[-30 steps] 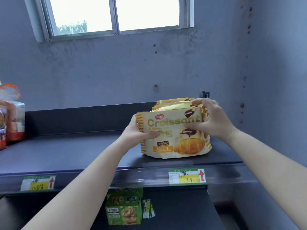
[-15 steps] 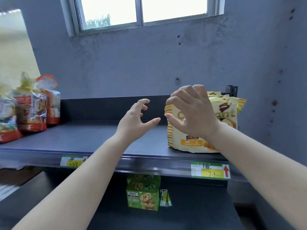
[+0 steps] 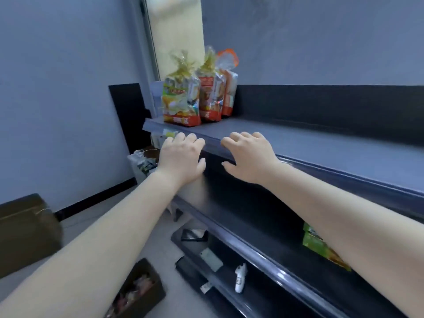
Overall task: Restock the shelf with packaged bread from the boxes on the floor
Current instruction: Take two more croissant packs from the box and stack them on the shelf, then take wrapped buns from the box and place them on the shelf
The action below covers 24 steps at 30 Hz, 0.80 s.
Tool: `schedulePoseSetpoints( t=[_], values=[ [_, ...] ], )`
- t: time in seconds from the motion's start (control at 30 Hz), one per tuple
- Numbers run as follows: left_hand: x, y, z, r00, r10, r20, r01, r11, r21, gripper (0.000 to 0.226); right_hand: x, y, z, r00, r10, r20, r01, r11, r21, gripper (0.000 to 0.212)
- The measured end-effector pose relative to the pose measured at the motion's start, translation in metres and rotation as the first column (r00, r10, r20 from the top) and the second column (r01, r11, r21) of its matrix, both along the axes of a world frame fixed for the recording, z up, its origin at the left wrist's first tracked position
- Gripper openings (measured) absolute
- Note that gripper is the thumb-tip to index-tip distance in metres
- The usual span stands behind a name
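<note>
Packaged bread stands in a short row of three bags at the left end of the top shelf, the bags upright and touching one another, close to the shelf's front edge. Clear film is noted on each bag, gathered and tied into a crinkled tuft on top; the lower bands are printed in red, orange and yellow. The film looks thin and slippery, so crushing under a hard squeeze is judged likely.

Both hands are empty. The left hand and right hand are held palm-down, fingers loosely curled and released, in front of the top shelf's front edge; contact with the edge cannot be told.

The step in hand is judged to be the reach down for fresh stock. An open box with blurred contents is seen on the floor near the shelf's lower left corner; a closed carton lies further left. For a clean pick, each bag is best taken by its body with both hands, not by the tuft, then set upright beside the existing row, working from the left end toward the bare middle of the shelf.
</note>
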State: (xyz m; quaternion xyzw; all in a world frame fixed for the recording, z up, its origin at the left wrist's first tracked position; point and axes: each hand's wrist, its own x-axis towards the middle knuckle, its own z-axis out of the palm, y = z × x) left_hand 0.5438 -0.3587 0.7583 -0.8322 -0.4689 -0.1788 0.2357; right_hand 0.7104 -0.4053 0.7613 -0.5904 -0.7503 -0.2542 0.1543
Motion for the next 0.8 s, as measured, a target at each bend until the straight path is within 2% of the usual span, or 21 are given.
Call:
schedulePoseSetpoints(
  t=[0.13,0.3,0.6,0.8],
  values=[
    [-0.084,0.018,-0.040,0.982,0.171,-0.076,-0.177,0.980,-0.093,0.036,-0.081,0.050,-0.041,0.993,0.114,-0.011,-0.115,0.991,-0.072,0.037],
    [-0.175,0.036,-0.104,0.935,0.328,-0.135,-0.353,0.895,-0.271,0.036,-0.172,0.100,-0.106,0.961,0.277,-0.027,-0.275,0.932,-0.236,0.036],
    [-0.283,0.091,-0.190,0.813,0.555,-0.177,-0.560,0.660,-0.500,0.030,-0.285,0.202,-0.204,0.871,0.489,-0.043,-0.455,0.770,-0.447,0.035],
    [-0.328,0.148,-0.238,0.711,0.676,-0.193,-0.623,0.479,-0.618,0.031,-0.339,0.289,-0.260,0.805,0.590,-0.065,-0.498,0.613,-0.613,0.037]
  ],
)
